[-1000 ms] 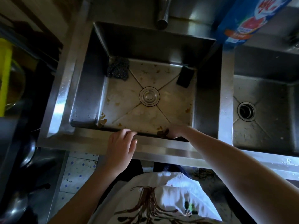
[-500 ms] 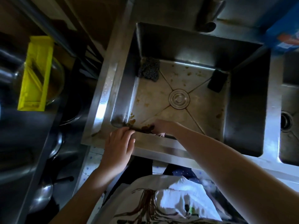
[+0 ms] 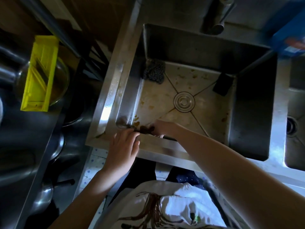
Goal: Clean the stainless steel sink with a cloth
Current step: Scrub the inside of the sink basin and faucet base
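Observation:
The stainless steel sink (image 3: 105,111) has a stained floor with brown spots around the round drain cover (image 3: 184,101). My right hand (image 3: 166,128) reaches down to the near-left bottom edge of the basin, closed on a dark brown cloth (image 3: 146,129) that it presses against the steel. The front rim hides part of that hand. My left hand (image 3: 123,146) lies flat on the front rim just left of it and holds nothing.
A dark scouring pad (image 3: 154,71) sits in the far-left corner of the basin and a black sponge (image 3: 222,86) in the far-right corner. The tap (image 3: 216,22) hangs above. A second basin (image 3: 295,123) lies right, a yellow slicer (image 3: 39,76) and pots (image 3: 47,194) left.
My right hand has slid the cloth leftwards along the near bottom edge towards the left corner. The view has swung left. My left hand has stayed on the rim.

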`<state>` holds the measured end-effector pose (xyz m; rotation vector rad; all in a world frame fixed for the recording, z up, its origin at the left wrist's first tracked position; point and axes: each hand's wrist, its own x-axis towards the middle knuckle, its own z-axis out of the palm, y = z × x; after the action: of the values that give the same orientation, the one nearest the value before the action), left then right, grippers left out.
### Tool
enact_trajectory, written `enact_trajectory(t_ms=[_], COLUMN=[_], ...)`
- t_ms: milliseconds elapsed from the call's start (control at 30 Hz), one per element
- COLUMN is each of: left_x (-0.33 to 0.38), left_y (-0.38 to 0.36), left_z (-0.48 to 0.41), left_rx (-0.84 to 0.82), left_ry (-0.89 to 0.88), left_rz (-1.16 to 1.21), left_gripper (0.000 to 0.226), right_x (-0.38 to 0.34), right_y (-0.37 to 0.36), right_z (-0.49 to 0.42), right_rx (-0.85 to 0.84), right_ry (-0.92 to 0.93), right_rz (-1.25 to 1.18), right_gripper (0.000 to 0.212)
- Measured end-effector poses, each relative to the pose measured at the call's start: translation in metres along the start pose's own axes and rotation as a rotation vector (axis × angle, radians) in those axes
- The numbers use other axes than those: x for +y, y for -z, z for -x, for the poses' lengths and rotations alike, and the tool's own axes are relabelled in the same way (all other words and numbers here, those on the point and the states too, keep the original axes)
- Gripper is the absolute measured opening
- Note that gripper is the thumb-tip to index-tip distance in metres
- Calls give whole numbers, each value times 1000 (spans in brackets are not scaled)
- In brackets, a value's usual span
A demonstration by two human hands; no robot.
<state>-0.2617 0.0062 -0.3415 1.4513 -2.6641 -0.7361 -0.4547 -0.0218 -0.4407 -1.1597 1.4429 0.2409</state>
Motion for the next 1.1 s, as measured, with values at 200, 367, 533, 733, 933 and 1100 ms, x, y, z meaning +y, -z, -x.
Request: enact_trajectory(t_ms=[200,367,533,733,933,1100], left_x=[40,85,129,157,151,127], left_y=[-26,-45,-67,-78,-71,-53], left_z=[-3,-2,-3,-11,-17,-15], left_rx=[-14,-28,-63,-83,-18,6], left_ry=[-60,-102,-142,-118,-52,3], left_rz=[-29,-11,-1,-4,1,14], left_gripper=[36,36,23,35,37,40], right_x=[62,114,164,213,232,220], right_y=[2,7,9,11,14,11], right_z=[34,72,104,125,135,127], right_rx=[-18,-19,27,71,-11,-18], right_ry=[-79,-125,-185,-293,-335,-356], right_rz=[-21,-112,-40,193,264,250], right_gripper=[26,28,26,35,39,54])
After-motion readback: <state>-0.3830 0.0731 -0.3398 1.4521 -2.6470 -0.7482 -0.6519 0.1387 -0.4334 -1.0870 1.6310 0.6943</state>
